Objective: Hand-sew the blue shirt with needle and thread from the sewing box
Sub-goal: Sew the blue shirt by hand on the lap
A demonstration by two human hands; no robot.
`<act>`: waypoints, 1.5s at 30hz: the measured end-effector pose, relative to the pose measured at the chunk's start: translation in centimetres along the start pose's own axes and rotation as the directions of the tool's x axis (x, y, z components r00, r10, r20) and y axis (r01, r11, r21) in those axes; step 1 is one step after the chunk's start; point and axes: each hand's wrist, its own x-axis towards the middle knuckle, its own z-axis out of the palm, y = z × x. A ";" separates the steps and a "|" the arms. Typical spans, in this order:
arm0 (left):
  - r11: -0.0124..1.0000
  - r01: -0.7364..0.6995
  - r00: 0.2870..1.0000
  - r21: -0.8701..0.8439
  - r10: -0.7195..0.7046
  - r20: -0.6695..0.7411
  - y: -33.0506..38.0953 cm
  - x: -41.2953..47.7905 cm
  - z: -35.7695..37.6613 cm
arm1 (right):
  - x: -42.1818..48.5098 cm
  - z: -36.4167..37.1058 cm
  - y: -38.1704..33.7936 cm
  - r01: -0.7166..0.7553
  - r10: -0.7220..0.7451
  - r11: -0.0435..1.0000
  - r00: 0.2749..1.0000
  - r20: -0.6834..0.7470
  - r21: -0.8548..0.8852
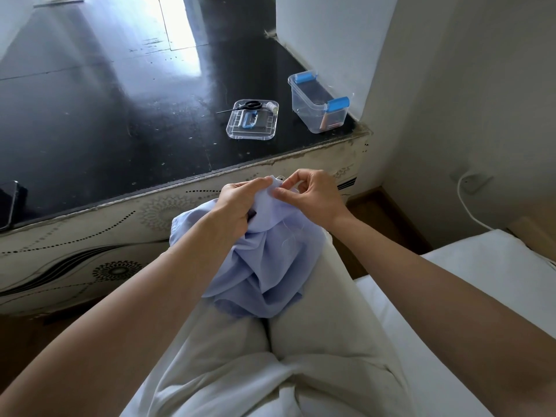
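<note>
— Where is the shirt?
— The blue shirt (264, 266) lies bunched on my lap. My left hand (237, 206) grips a raised fold of it; my right hand (313, 197) pinches the fold's top edge between thumb and forefinger. Any needle there is too small to tell.
— And the box?
— The sewing box (319, 106) stands open on the black table (90, 115), with its lid (252, 121) beside it carrying scissors (246, 106) and a white spool (271, 106).

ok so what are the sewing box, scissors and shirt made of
Sewing box: clear glossy hard plastic, see-through walls.
Scissors: black handles, probably plastic; thin blades, likely metal.
Shirt: light blue matte woven cloth, soft folds; fibre unclear.
</note>
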 end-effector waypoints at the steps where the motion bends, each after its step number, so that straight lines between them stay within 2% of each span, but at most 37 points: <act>1: 1.000 -0.001 1.000 0.008 0.001 0.006 -0.1 0.0 0.0 | 0.0 0.3 0.0 0.011 -0.011 0.999 1.000 -0.005 -0.030; 4: 1.000 0.000 1.000 0.006 0.000 0.007 0.0 -0.1 0.1 | 0.2 0.8 0.2 0.047 -0.050 0.997 0.998 -0.045 -0.060; 7: 1.000 0.001 1.000 0.016 -0.001 -0.006 0.1 0.1 0.0 | 0.1 0.5 0.2 0.066 -0.066 0.998 0.998 -0.007 -0.011; 10: 1.000 0.004 1.000 0.019 -0.003 -0.019 0.1 0.2 -0.1 | -0.2 -0.1 0.2 0.075 -0.082 0.994 0.991 0.102 0.075; 15: 1.000 0.017 0.999 -0.002 -0.017 -0.030 0.1 0.2 0.0 | -0.7 -0.6 0.4 0.067 -0.120 0.983 0.938 0.326 0.170; 24: 1.000 0.022 1.000 0.016 -0.022 0.001 0.1 0.2 -0.4 | -1.3 -1.1 0.5 -0.057 -0.043 0.984 0.841 0.540 0.168; 29: 1.000 0.025 1.000 0.009 -0.025 -0.013 0.2 -0.1 -0.3 | -1.6 -1.3 0.3 -0.166 0.112 0.986 0.730 0.674 0.015; 30: 1.000 0.025 1.000 0.001 -0.025 -0.017 0.2 -0.2 -0.2 | -1.6 -1.3 0.4 -0.181 0.132 0.984 0.731 0.670 0.003; 32: 1.000 0.023 1.000 -0.019 -0.023 -0.013 0.2 -0.3 -0.1 | -1.4 -1.5 0.5 -0.193 0.133 0.981 0.792 0.596 0.037; 35: 0.999 0.020 1.000 -0.042 -0.020 -0.002 0.3 -0.4 -0.1 | -1.0 -1.6 0.5 -0.135 0.084 0.984 0.924 0.373 0.114; 37: 0.999 0.017 1.000 -0.035 -0.017 0.003 0.3 -0.5 0.0 | -0.6 -1.5 0.4 -0.089 0.055 0.984 0.977 0.208 0.155; 40: 0.999 0.020 1.000 -0.027 -0.021 -0.005 0.5 -0.6 0.4 | -0.1 -1.1 0.2 -0.048 0.037 0.986 0.997 0.071 0.161; 45: 0.999 0.031 0.999 0.042 -0.032 0.029 0.4 -0.5 0.3 | 0.4 -0.2 0.1 -0.025 0.025 0.995 1.000 0.008 0.099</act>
